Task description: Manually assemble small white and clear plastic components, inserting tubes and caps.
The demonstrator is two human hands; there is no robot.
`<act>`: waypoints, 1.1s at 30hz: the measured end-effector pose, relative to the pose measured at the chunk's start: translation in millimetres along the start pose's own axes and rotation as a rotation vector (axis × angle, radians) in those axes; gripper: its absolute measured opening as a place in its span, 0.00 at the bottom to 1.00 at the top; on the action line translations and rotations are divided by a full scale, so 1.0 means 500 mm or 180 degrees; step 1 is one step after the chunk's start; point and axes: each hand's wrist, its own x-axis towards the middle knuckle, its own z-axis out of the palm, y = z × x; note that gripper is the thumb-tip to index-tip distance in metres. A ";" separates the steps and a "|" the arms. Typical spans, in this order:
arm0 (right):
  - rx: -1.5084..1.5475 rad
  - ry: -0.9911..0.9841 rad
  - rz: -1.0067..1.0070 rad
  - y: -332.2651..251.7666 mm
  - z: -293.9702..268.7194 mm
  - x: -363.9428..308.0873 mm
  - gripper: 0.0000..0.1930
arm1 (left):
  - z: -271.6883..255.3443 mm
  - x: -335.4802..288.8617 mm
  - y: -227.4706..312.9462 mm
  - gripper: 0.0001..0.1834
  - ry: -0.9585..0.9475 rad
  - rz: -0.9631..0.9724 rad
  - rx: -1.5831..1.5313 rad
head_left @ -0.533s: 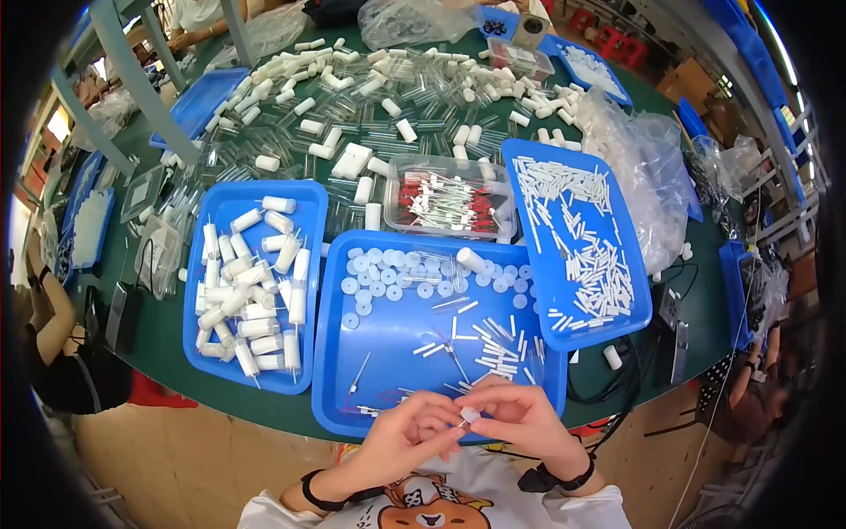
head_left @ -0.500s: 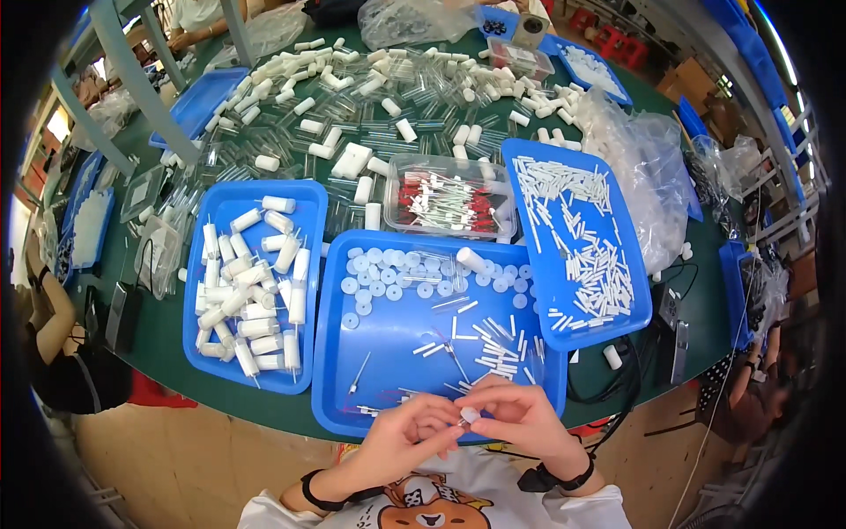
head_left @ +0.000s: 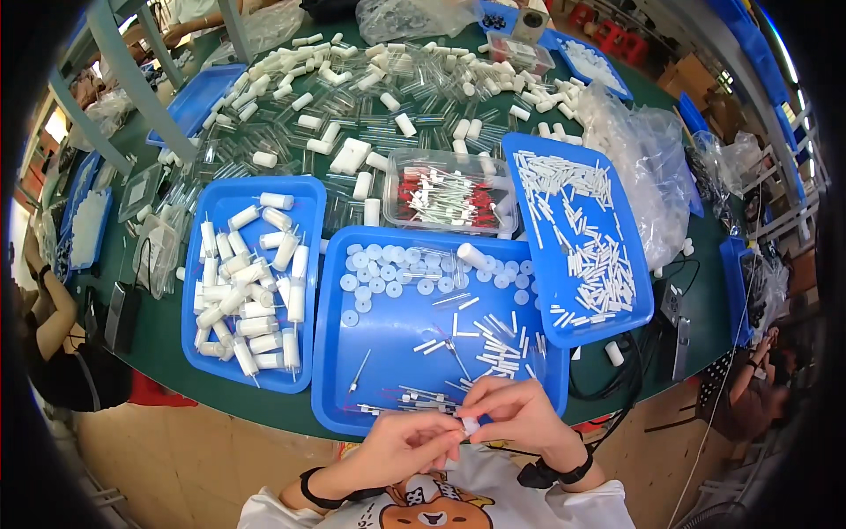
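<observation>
Green tabletop, small whitish piece

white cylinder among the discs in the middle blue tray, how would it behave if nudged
The white cylinder would probably roll, as it looks round. Nearby discs could slow it, and the blue tray, with its raised rim, would likely contain it.
</observation>
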 end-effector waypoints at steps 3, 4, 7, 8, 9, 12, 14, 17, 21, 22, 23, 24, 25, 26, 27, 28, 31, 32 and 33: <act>-0.0240 0.0204 0.0094 -0.005 0.003 0.005 0.16 | 0.008 0.000 0.004 0.06 0.0399 0.0756 0.1085; -0.0347 0.0294 0.0177 -0.008 0.005 0.004 0.16 | 0.006 0.003 -0.001 0.06 0.0511 0.1162 0.1583; -0.0709 0.0411 0.0180 -0.009 0.006 0.001 0.15 | -0.005 0.008 -0.014 0.06 0.0666 0.1904 0.2611; -0.0672 0.0376 0.0155 -0.009 0.006 0.001 0.15 | -0.007 0.006 -0.010 0.07 0.0599 0.1830 0.2646; -0.0634 0.0342 0.0130 -0.011 0.008 0.001 0.15 | -0.008 0.005 -0.008 0.07 0.0531 0.1755 0.2681; -0.0581 0.0259 0.0014 -0.014 0.014 0.003 0.15 | -0.011 0.003 -0.012 0.07 0.0370 0.1555 0.2407; -0.0601 0.0165 -0.0039 -0.017 0.013 0.004 0.15 | -0.010 0.006 0.002 0.07 0.0166 0.1308 0.1868; -0.0511 -0.0081 -0.0037 -0.029 0.013 0.002 0.15 | -0.016 0.005 0.004 0.06 -0.0282 0.0742 0.0946; -0.0583 -0.0449 -0.0082 -0.052 0.024 0.003 0.14 | -0.044 0.006 0.004 0.06 -0.1182 0.0045 -0.0057; -0.0773 -0.0527 -0.0126 -0.059 0.025 0.004 0.13 | -0.044 0.005 0.006 0.06 -0.1182 0.0030 0.0013; -0.0834 -0.0533 -0.0112 -0.062 0.027 0.003 0.13 | -0.044 0.003 0.009 0.06 -0.1180 0.0016 0.0083; -0.0895 -0.0539 -0.0098 -0.065 0.028 0.002 0.13 | -0.042 0.001 0.012 0.06 -0.1178 0.0002 0.0154; -0.0956 -0.0542 -0.0083 -0.067 0.028 0.001 0.13 | -0.035 -0.004 0.020 0.06 -0.0946 0.0188 0.0422; -0.1040 -0.0477 -0.0104 -0.069 0.029 0.000 0.13 | -0.025 -0.011 0.030 0.06 -0.0713 0.0374 0.0688; -0.1124 -0.0411 -0.0124 -0.070 0.031 0.000 0.13 | -0.018 -0.014 0.036 0.06 -0.0479 0.0560 0.0952; -0.1205 -0.0357 -0.0145 -0.071 0.033 -0.001 0.13 | -0.015 -0.015 0.035 0.06 -0.0337 0.0776 0.1228; -0.1436 -0.0091 -0.0054 -0.073 0.043 -0.004 0.13 | -0.011 -0.019 0.024 0.06 -0.0003 0.1272 0.1870; -0.1422 -0.0064 -0.0124 -0.070 0.043 -0.005 0.13 | -0.012 -0.017 0.016 0.07 0.0045 0.1337 0.1963; -0.1407 -0.0035 -0.0194 -0.065 0.042 -0.005 0.14 | -0.013 -0.016 0.012 0.07 0.0091 0.1402 0.2056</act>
